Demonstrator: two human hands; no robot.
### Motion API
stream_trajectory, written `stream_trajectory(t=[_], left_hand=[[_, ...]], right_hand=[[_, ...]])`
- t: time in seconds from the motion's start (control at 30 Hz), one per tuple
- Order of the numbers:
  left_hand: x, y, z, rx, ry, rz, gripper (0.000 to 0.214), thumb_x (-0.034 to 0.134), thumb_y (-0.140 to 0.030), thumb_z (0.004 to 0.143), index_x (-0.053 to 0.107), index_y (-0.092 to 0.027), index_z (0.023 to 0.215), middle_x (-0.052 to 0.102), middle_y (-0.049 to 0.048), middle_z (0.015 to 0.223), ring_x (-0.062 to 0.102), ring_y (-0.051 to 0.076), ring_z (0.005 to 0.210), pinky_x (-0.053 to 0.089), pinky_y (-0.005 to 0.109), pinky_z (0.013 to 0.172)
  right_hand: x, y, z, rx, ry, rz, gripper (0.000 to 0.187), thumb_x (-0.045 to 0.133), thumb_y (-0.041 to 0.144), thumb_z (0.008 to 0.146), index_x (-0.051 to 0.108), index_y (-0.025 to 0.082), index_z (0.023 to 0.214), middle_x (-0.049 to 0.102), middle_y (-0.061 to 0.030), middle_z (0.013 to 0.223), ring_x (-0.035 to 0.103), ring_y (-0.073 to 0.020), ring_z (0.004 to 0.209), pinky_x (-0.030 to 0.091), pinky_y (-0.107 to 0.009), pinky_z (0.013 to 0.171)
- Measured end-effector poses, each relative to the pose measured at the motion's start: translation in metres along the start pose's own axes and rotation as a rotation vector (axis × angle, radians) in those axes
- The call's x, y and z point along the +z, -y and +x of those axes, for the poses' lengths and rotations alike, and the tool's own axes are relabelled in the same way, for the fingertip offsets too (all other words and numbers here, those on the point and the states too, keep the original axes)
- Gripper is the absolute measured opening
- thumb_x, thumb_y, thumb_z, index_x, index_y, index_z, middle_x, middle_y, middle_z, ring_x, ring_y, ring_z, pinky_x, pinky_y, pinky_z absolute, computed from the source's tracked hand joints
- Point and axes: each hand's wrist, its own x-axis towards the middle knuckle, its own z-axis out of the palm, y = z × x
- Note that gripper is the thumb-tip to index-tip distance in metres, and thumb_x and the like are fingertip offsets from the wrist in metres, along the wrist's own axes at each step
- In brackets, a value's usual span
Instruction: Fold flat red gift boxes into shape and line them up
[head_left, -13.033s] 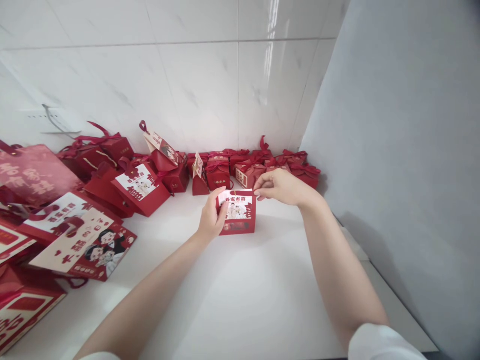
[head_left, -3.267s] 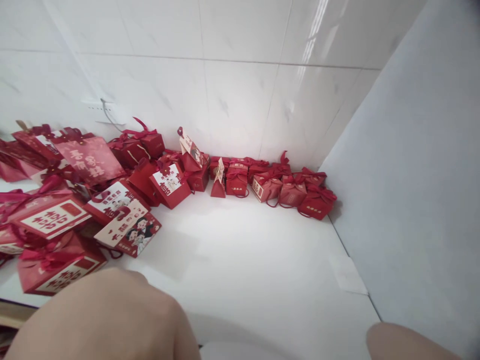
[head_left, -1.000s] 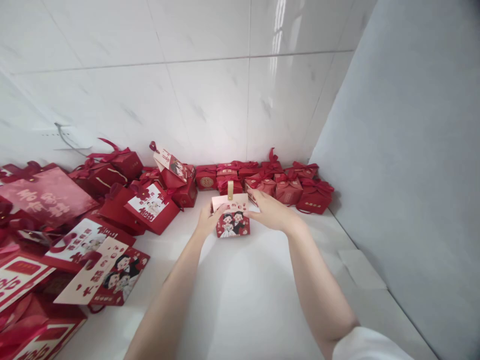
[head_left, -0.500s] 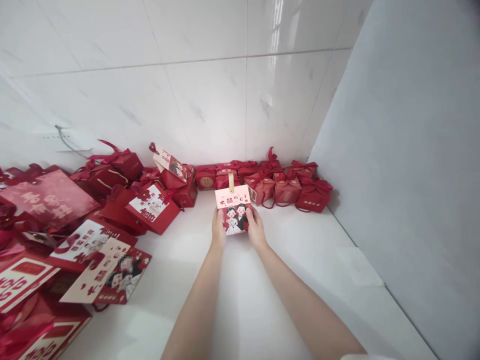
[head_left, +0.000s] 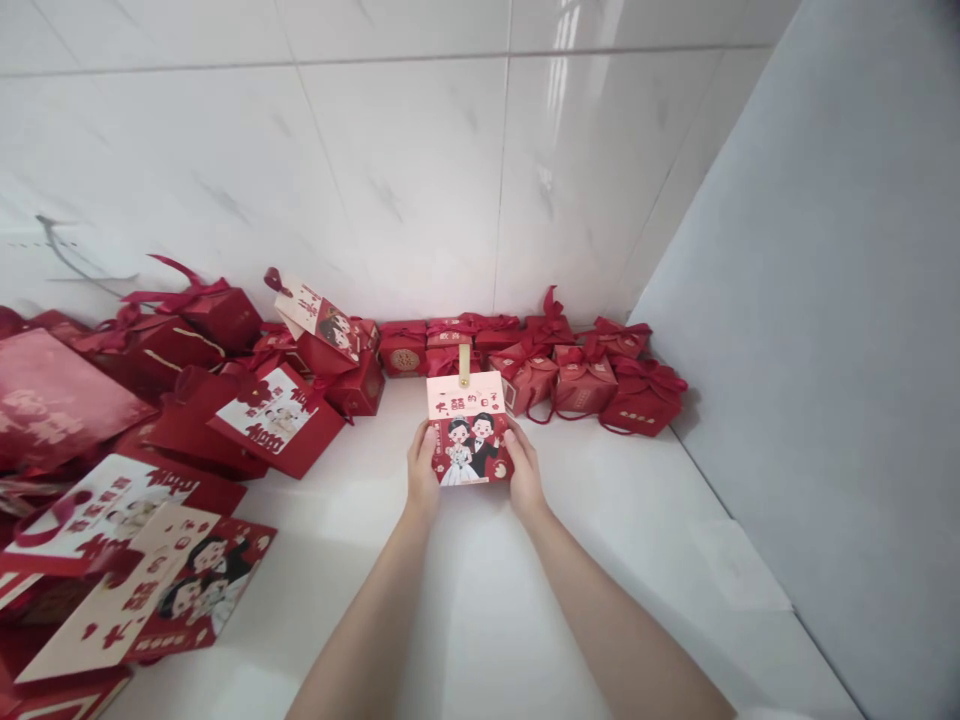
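Gift box point(head_left: 470, 430) with a cartoon couple, upright at the middle of the white desk point(head_left: 600, 540), near the tiled wall; heap of red bags point(head_left: 270, 420) at left; row of small red boxes point(head_left: 585, 375) just behind it; hands grip its sides, left hand point(head_left: 421, 475), right hand point(head_left: 523, 475)

left hand point(head_left: 422, 470) gripping, fingers curled | right hand point(head_left: 523, 472) likewise | arms outstretched

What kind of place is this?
Likely an indoor counter corner, perhaps a kitchen: glossy wall tiles, a white countertop, and red gift boxes heaped along the wall.
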Motion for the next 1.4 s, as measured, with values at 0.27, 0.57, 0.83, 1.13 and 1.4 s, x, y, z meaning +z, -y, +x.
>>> stream_trajectory(t=[0.27,0.57,0.83,1.13,1.4], left_hand=[[-0.005,-0.001,-0.001,-0.1,0.017,-0.038,0.048,0.061,-0.054,0.084,0.064,-0.017,0.113,0.071,0.0097,0.11,0.069,0.027,0.1,0.054,0.039,0.089],[-0.004,-0.005,0.001,-0.224,0.206,-0.076,0.063,0.058,-0.063,0.082,0.063,-0.015,0.122,0.069,0.013,0.119,0.063,0.033,0.114,0.051,0.044,0.098],[0.005,-0.014,0.002,-0.195,0.074,-0.162,0.06,0.059,-0.061,0.082,0.063,-0.017,0.123,0.067,0.0103,0.124,0.06,0.032,0.119,0.049,0.043,0.1],[0.003,-0.01,0.001,-0.198,0.089,-0.068,0.062,0.058,-0.064,0.081,0.067,-0.014,0.116,0.071,0.012,0.115,0.064,0.033,0.112,0.053,0.042,0.092],[0.004,-0.011,0.001,-0.199,0.097,-0.035,0.067,0.057,-0.067,0.08,0.065,-0.014,0.12,0.07,0.0125,0.116,0.066,0.033,0.106,0.054,0.043,0.089]], right_hand=[[0.001,0.0,0.0,0.018,0.071,0.048,0.047,0.057,0.047,0.087,0.053,0.022,0.127,0.063,-0.0076,0.13,0.06,-0.0254,0.119,0.048,-0.041,0.102],[0.002,-0.001,-0.001,0.072,0.062,0.263,0.046,0.049,0.052,0.092,0.059,0.019,0.122,0.066,-0.0094,0.125,0.062,-0.0277,0.116,0.045,-0.047,0.103],[0.001,0.008,-0.001,0.238,0.237,0.423,0.041,0.072,0.043,0.08,0.062,0.028,0.116,0.068,-0.0019,0.121,0.063,-0.025,0.114,0.051,-0.04,0.097],[-0.004,0.011,0.003,0.415,0.232,0.564,0.037,0.07,0.033,0.079,0.061,0.03,0.115,0.069,0.0009,0.118,0.065,-0.0209,0.106,0.057,-0.033,0.081],[-0.004,0.011,0.004,0.41,0.22,0.564,0.036,0.068,0.032,0.079,0.062,0.029,0.114,0.07,0.0002,0.117,0.065,-0.0209,0.105,0.056,-0.032,0.082]])
